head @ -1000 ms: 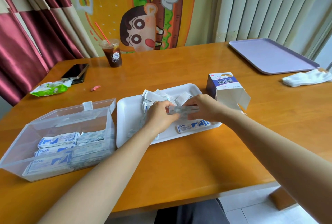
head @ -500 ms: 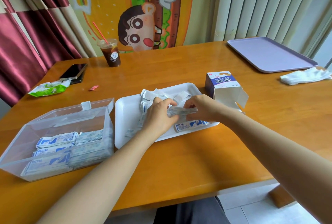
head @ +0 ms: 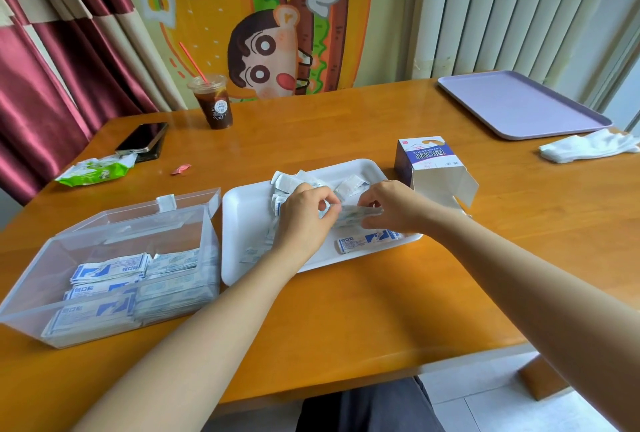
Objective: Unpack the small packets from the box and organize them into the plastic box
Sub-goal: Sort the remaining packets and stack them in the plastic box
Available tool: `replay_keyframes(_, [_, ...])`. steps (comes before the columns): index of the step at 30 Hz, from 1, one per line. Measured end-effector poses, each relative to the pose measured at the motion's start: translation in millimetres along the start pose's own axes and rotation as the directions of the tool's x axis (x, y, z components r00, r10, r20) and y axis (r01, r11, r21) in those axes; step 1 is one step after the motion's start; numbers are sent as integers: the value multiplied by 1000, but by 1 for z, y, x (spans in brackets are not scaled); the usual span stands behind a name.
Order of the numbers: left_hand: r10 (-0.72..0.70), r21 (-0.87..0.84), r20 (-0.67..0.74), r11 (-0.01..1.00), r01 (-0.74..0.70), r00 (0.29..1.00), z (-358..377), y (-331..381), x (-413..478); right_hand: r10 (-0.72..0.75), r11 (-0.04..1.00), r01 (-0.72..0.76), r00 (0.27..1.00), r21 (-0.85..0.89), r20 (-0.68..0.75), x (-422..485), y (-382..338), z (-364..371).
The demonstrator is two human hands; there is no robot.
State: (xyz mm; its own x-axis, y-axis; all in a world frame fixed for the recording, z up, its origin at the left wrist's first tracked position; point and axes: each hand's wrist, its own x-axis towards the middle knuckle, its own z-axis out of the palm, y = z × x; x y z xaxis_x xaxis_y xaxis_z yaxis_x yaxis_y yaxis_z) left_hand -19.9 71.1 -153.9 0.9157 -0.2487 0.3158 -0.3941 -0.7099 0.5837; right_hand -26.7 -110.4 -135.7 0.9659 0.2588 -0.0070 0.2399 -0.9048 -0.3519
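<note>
A white tray point(head: 249, 223) in the middle of the table carries loose small white packets point(head: 349, 185). Over the tray, my left hand point(head: 304, 213) and my right hand point(head: 388, 210) both pinch a thin stack of packets point(head: 356, 215) held between them. One blue-and-white packet point(head: 367, 241) lies flat near the tray's front edge. The opened cardboard box point(head: 433, 168) lies on its side just right of the tray, flaps open toward me. At the left stands the clear plastic box point(head: 38, 265), lid back, with stacked packets point(head: 114, 279) in its near half.
An iced drink with a straw point(head: 213, 102), a phone point(head: 142, 137), a green wrapper point(head: 95, 172) and a small red wrapper point(head: 180, 169) lie at the back left. A lilac tray point(head: 519, 102) and white cloth point(head: 588, 146) sit at the far right.
Both hands stay over the tray on the same stack of packets; the fingers have shifted slightly along it. The view moved a little.
</note>
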Motion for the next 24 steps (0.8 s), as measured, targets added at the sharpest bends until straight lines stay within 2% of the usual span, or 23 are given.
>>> replay_keyframes(4, [-34,19,34,999,33,999,0,-5,2,7,1000,-7,1000,13,-17,-1,2,-2])
replay_keyframes(7, [-22,59,84,998,17,996,3,-6,0,12,1000,-12,1000,19,-8,-2,2,-2])
replay_keyframes(10, [-24,66,78,998,19,997,2,-6,-3,14,1000,-14,999,11,-34,-2,2,-1])
replay_keyframes(13, [8,99,149,995,-23,989,2,-5,-2,34,999,-34,999,13,-39,-2,2,-1])
replay_keyframes(17, [0,84,130,996,-11,992,2,-4,1,25,999,-24,999,28,-28,-3,-2,-2])
replay_keyframes(20, [1,84,172,996,-15,985,2,-3,-2,36,999,-37,999,17,16,-5,-2,-3])
replay_keyframes(24, [-8,50,156,999,0,988,3,-2,-3,70,997,-70,997,39,-9,-5,0,-5])
